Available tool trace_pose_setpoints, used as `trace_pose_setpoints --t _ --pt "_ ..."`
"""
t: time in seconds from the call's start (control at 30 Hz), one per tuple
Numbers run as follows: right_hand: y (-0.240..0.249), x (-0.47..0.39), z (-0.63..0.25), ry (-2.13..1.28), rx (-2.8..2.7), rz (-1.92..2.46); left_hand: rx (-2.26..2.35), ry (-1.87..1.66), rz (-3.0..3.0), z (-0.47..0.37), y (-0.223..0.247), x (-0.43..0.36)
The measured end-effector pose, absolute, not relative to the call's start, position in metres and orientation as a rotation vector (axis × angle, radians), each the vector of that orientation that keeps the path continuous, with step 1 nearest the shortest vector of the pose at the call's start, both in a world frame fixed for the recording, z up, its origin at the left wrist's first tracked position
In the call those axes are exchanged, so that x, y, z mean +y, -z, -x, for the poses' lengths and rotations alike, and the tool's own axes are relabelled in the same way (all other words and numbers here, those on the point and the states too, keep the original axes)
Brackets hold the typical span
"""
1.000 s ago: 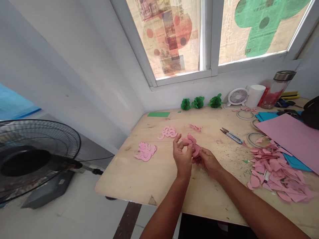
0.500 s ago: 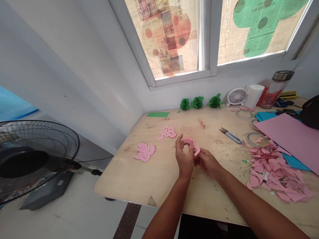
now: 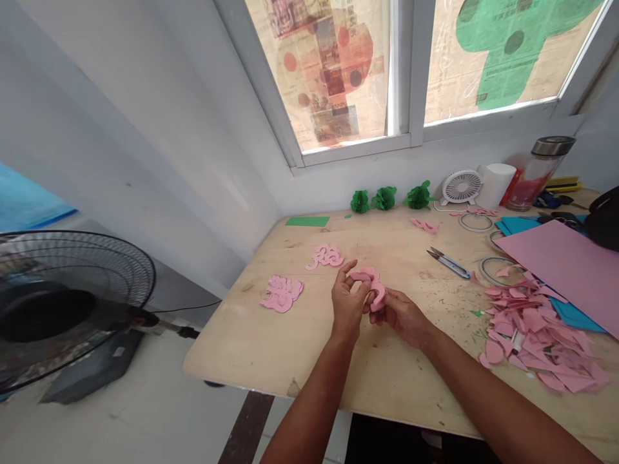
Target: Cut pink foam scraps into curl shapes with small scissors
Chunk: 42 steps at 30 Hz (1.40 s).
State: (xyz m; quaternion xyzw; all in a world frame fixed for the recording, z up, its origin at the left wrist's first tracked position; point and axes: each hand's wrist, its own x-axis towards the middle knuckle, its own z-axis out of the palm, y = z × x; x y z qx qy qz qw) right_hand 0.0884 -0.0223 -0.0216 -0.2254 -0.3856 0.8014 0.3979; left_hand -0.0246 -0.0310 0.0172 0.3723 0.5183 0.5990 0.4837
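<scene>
A curved pink paper piece [image 3: 378, 295] is held between both hands above the middle of the wooden table. My left hand [image 3: 349, 298] pinches its left side with the thumb, other fingers raised behind. My right hand [image 3: 400, 314] has its fingers closed on the lower right end. To the left lie two groups of pink curved cutouts, one nearer [image 3: 283, 294] and one farther back [image 3: 325, 256]. A small wavy pink piece [image 3: 425, 225] rests toward the back. Thread snips [image 3: 449, 263] lie to the right of my hands.
Pink scraps [image 3: 536, 328] heap at the right beside pink sheets [image 3: 570, 264] and tape rings [image 3: 500, 271]. Green paper figures [image 3: 385, 198], a small fan [image 3: 461, 187] and a bottle [image 3: 541, 174] stand at the back. A large fan [image 3: 72, 309] is left of the table [image 3: 251, 361].
My left hand has shifted slightly left, and the held piece has turned and shows more of its curve. The small pink piece at the back now lies farther right, near the wall.
</scene>
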Motion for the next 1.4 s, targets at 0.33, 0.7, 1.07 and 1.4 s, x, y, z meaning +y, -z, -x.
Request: trace_pose_setpoints --t 0.33,0.7,1.07,1.4 --pt "0.020 -0.023 -0.090 -2.065 -0.913 0.553 1.327 -1.520 -1.327 0.039 -0.010 -0.022" --pt "0.021 -0.023 -0.086 -2.069 -0.832 0.578 1.412 -1.455 -1.440 0.040 -0.002 -0.022" --pt "0.024 -0.021 -0.084 -1.958 -0.896 0.669 1.369 -1.450 -1.442 0.036 -0.008 -0.019" --pt "0.023 -0.009 -0.084 -1.446 -0.722 0.880 1.596 -1.360 -1.767 0.036 0.013 0.069"
